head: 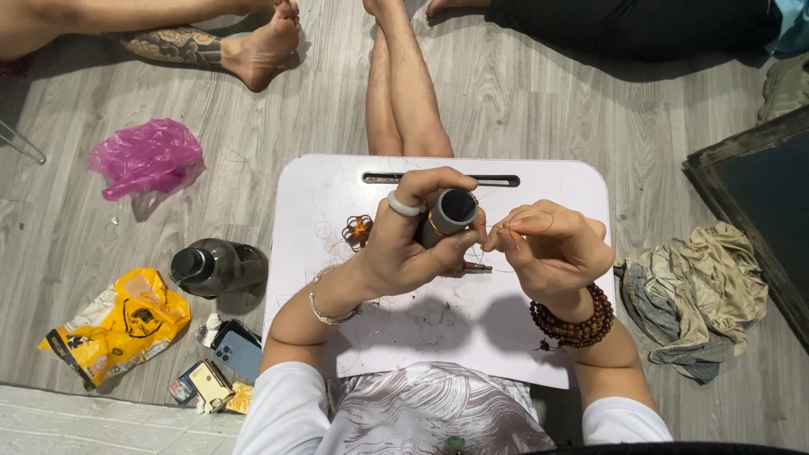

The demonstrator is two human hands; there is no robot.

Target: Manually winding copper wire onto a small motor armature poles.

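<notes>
My left hand grips a grey cylinder wound with a band of copper wire, held above a small white lap table. My right hand pinches a thin copper wire that loops up from the fingertips beside the cylinder. A small copper wire flower lies on the table left of my left hand. A thin metal tool rests on the table between my hands, partly hidden by them.
Other people's legs and feet lie on the grey wood floor beyond the table. At left are a pink plastic bag, a dark bottle, a yellow packet and a phone. Crumpled cloth lies right.
</notes>
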